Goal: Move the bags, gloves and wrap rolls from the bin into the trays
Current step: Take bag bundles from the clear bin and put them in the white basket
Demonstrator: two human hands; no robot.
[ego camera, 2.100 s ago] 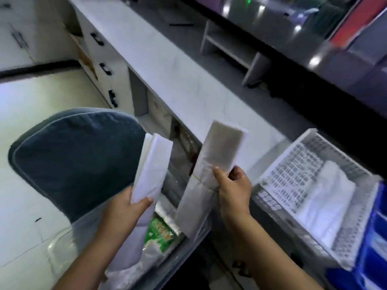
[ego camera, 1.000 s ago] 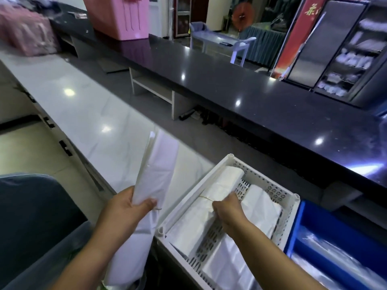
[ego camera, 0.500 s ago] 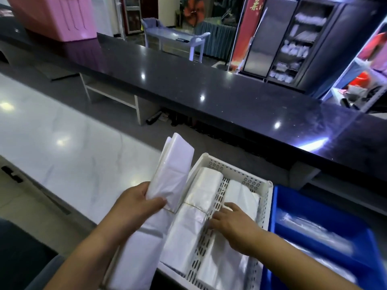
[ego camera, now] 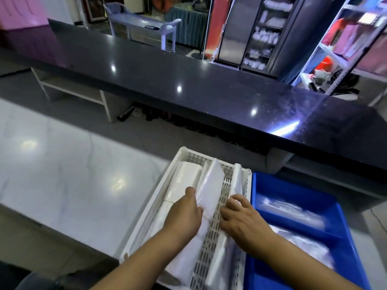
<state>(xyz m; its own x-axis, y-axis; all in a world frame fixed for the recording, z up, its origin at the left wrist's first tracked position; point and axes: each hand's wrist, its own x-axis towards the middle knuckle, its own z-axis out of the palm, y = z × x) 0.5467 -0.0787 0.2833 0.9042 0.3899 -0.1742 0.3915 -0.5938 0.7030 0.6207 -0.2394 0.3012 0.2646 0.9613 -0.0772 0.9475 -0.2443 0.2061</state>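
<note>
A white perforated tray (ego camera: 186, 154) sits on the pale counter and holds three long bundles of white plastic bags. My left hand (ego camera: 184, 214) grips the middle bag bundle (ego camera: 211, 183), holding it tilted on its edge inside the tray. Another bundle (ego camera: 186, 174) lies flat at the tray's left side. My right hand (ego camera: 238, 218) presses with spread fingers on the right bundle (ego camera: 237, 181), pushing it against the tray's right wall. A blue tray (ego camera: 293, 191) stands right beside it, with clear plastic packs (ego camera: 293, 208) inside.
The white marble counter (ego camera: 62, 174) stretches to the left. A raised black counter (ego camera: 188, 84) runs across behind the trays. Shelves of goods (ego camera: 345, 38) stand at the far right. A dark chair edge (ego camera: 31, 281) shows at the bottom left.
My left hand has carried its bag bundle from beside the tray into it, between the two others. My right hand shifted right onto the outer bundle. The view has swung right.
</note>
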